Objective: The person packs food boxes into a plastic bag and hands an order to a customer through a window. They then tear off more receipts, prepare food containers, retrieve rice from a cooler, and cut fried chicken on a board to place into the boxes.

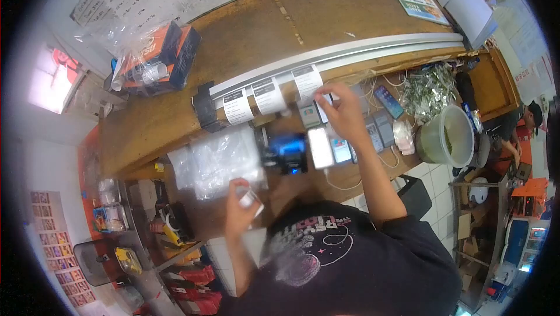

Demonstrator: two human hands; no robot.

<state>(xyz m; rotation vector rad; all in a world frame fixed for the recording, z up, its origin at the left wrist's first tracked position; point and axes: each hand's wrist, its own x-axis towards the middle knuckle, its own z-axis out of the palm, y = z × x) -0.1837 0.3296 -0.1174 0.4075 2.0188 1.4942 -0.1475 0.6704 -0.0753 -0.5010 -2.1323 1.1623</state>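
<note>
Three printed paper labels hang from the shelf edge: a left one point(237, 106), a middle one point(269, 95) and a right one point(307, 84). My right hand point(345, 114) has its fingertips pinched at the right label's lower right edge. Low on the left, my left hand point(238, 210) is closed around a small white piece of paper point(251, 200), whose print I cannot read. Between the hands stands a small black printer-like device point(284, 154) with a blue-lit top, slightly blurred. Clear plastic bags point(224, 161) lie above my left hand.
Several phones, one with a white screen point(321, 148), lie on the desk with white cables. At the right are a green-tinted bucket point(446, 137) and a heap of silvery packets point(433, 91). Orange-black boxes point(169, 53) sit on the shelf. Another person point(513, 132) is at far right.
</note>
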